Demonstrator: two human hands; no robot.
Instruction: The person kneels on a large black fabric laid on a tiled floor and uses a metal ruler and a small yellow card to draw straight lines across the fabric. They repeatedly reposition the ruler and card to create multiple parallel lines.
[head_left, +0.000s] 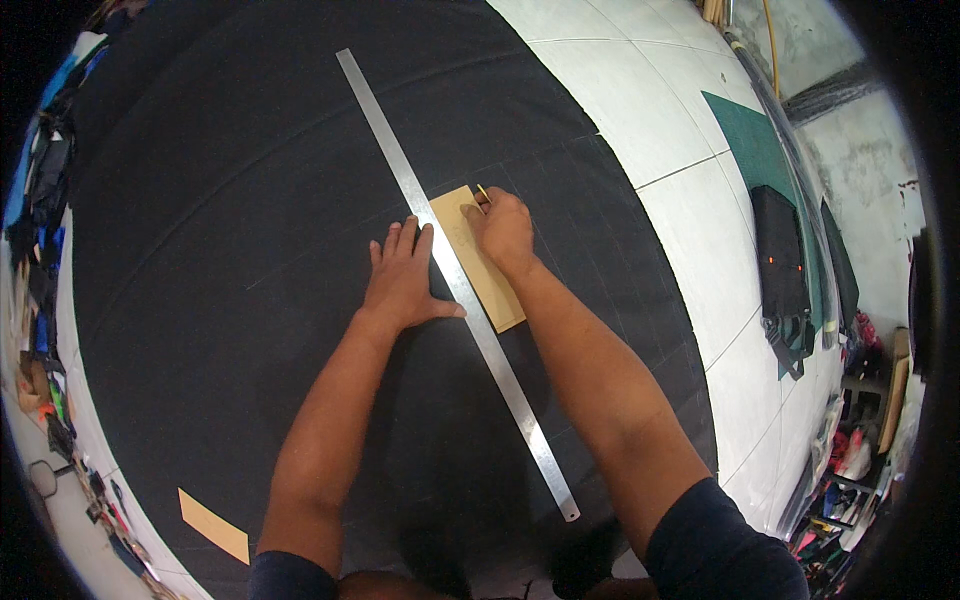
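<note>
A white tiled surface (700, 240) carries a broad black cloth (280, 200) and, to its right, a green mat (742, 140).

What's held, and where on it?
Right hand pinches thin yellow stick, exact spot unclear; left hand grips nothing, resting on long silver metal ruler.

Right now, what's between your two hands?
The metal ruler and part of a tan card lie between the left hand and right hand, in the head view.

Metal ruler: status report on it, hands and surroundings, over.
Left hand on ruler. Right hand pinching yellow tool by tan card. Second card lower left, out of the way.
</note>
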